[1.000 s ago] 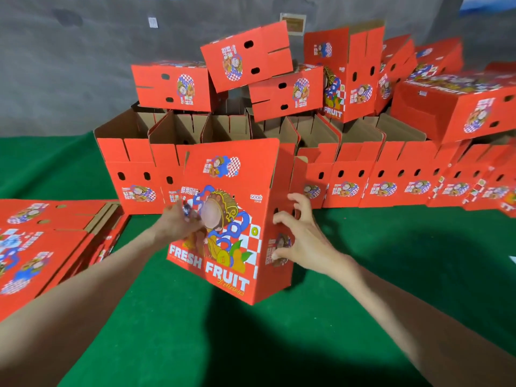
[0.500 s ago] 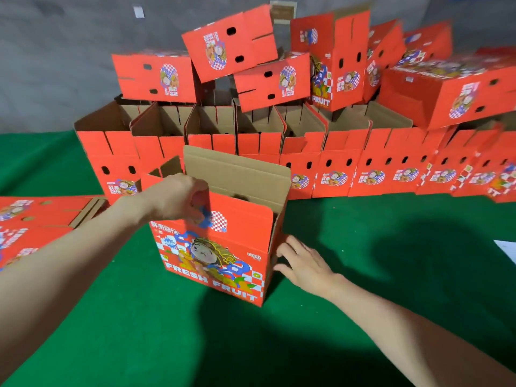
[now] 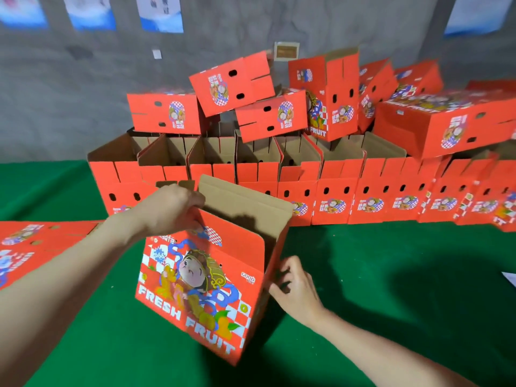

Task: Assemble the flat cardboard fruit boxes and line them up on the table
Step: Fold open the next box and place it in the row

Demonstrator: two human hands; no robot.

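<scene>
The left hand (image 3: 170,208) clamps the front flap of the box (image 3: 201,289) beneath it, apparently steadying it on the counter (image 3: 391,275), while the right hand (image 3: 296,286) pinches the side wall just left of it with curled fingers.

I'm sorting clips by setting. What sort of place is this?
Probably a packing workroom or warehouse: bare grey wall, a table under green cloth, and many identical red fruit boxes lined up and piled, with flat blanks stacked at left.
</scene>
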